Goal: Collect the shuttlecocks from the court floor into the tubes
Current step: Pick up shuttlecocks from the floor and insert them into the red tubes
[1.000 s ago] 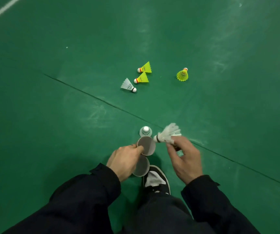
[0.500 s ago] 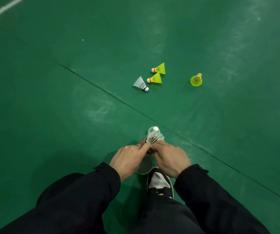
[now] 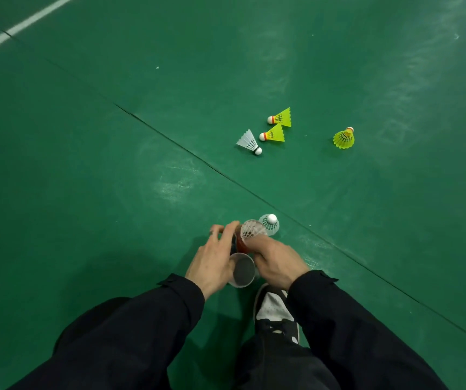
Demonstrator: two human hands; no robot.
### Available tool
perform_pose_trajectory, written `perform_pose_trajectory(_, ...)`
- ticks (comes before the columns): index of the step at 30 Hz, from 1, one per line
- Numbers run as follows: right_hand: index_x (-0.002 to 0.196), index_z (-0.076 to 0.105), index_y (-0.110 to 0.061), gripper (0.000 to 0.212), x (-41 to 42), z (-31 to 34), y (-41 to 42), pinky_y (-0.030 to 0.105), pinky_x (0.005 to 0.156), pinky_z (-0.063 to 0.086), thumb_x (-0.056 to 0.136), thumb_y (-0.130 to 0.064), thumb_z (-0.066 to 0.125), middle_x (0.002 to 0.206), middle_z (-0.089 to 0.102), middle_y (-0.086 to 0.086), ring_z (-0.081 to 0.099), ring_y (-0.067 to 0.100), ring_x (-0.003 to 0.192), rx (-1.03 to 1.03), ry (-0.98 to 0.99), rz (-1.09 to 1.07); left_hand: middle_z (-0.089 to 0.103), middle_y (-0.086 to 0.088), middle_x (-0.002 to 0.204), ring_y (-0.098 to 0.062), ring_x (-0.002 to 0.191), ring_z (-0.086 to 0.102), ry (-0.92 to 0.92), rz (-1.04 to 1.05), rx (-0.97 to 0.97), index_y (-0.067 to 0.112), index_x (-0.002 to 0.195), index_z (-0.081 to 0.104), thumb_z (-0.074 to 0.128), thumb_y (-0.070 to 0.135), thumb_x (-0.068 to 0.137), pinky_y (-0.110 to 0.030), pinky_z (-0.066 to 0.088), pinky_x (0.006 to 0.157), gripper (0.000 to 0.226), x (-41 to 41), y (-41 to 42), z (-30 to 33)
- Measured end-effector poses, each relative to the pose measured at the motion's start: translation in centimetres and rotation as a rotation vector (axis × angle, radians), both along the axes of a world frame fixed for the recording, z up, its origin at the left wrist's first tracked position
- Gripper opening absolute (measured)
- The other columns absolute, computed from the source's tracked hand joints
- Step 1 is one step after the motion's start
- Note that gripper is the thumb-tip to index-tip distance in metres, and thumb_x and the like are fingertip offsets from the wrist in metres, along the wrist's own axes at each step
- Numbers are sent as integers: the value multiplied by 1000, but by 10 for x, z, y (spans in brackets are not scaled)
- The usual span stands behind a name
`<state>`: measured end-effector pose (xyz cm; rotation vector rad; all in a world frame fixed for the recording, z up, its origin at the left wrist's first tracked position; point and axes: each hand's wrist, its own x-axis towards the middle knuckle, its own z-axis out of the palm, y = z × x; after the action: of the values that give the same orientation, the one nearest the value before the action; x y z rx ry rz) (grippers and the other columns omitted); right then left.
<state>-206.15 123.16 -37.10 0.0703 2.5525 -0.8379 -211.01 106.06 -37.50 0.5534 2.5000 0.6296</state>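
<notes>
Two tubes stand together on the green floor between my hands: a near one with an open mouth (image 3: pixel 243 270) and a far reddish one (image 3: pixel 240 243). A white shuttlecock (image 3: pixel 251 229) sits skirt-up in the far tube's mouth. My right hand (image 3: pixel 277 261) pinches that shuttlecock at the tube's rim. My left hand (image 3: pixel 212 258) curls round the tubes' left side. Another white shuttlecock (image 3: pixel 270 224) stands cork-up on the floor just behind. Farther off lie a white shuttlecock (image 3: pixel 250 142) and three yellow ones (image 3: pixel 281 117), (image 3: pixel 273 134), (image 3: pixel 344 137).
A dark seam (image 3: pixel 198 161) runs diagonally across the green court floor between me and the far shuttlecocks. A white court line (image 3: pixel 20 26) crosses the top left corner. My black-and-white shoe (image 3: pixel 275 311) is planted right below the tubes.
My right hand has brought the white shuttlecock from beside the tubes onto the far tube's mouth and pushed it in, cork down. Both hands have closed in on the tubes.
</notes>
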Motion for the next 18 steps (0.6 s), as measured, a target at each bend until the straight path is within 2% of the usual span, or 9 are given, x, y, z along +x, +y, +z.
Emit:
perform_pose_trajectory(2,133,60,-27,50,-8,1,-1,47,99,53,91,-9,39,140,62,-2,63,25,118,-18,1,56,37,-6,152,-34,115,64,-93,37,-2,30,158,20,68,18,95,-44,51,100,80,-4,-2,-4)
perform_pose_trajectory(5,133,62,-29,51,-22,8,-6,44,100,55,91,-7,41,135,67,3,67,25,116,-89,-40,117,39,-7,159,-31,134,54,-191,84,19,31,162,13,71,20,93,-47,44,112,91,-11,-5,-11)
perform_pose_trajectory(7,129,63,-28,45,-28,10,-10,43,95,58,93,-9,45,129,70,3,69,24,108,-106,-41,164,54,-6,148,-30,127,59,-196,126,33,33,156,22,71,23,90,-47,47,108,83,-17,-7,-14)
perform_pose_trajectory(9,123,62,-28,43,-29,9,-13,42,86,59,89,-8,45,122,71,0,68,20,98,-98,18,151,66,-4,127,-30,109,66,-187,119,25,33,145,29,68,22,88,-47,52,96,71,-21,-8,-16)
perform_pose_trajectory(11,113,60,-25,31,-25,3,-13,32,70,54,89,-13,45,109,68,-4,60,7,77,-125,165,-4,67,-3,117,-28,99,66,-182,111,29,34,140,31,68,20,87,-48,54,90,66,-21,-8,-17)
perform_pose_trajectory(13,106,59,-23,17,-27,-5,-5,26,61,48,93,-24,48,99,64,-8,50,-2,65,-89,396,-307,66,-3,123,-28,107,65,-172,122,43,32,141,32,70,18,87,-49,54,94,67,-20,-10,-20)
perform_pose_trajectory(15,118,58,-24,24,-35,-22,13,35,71,56,96,-32,53,120,61,-2,61,9,79,59,412,-504,61,-5,137,-27,122,60,-158,123,50,25,145,33,70,12,87,-49,52,103,70,-19,-14,-24)
perform_pose_trajectory(17,138,51,-29,42,-41,-46,31,45,87,58,97,-35,58,145,48,7,62,24,110,231,168,-402,58,-5,141,-26,127,57,-139,114,47,23,145,35,69,10,87,-47,51,106,68,-17,-19,-26)
perform_pose_trajectory(18,141,50,-30,45,-40,-57,37,48,92,57,98,-36,58,148,47,10,59,28,117,281,45,-312,58,-5,141,-26,127,58,-125,102,46,22,143,36,68,9,87,-46,51,105,66,-17,-22,-27)
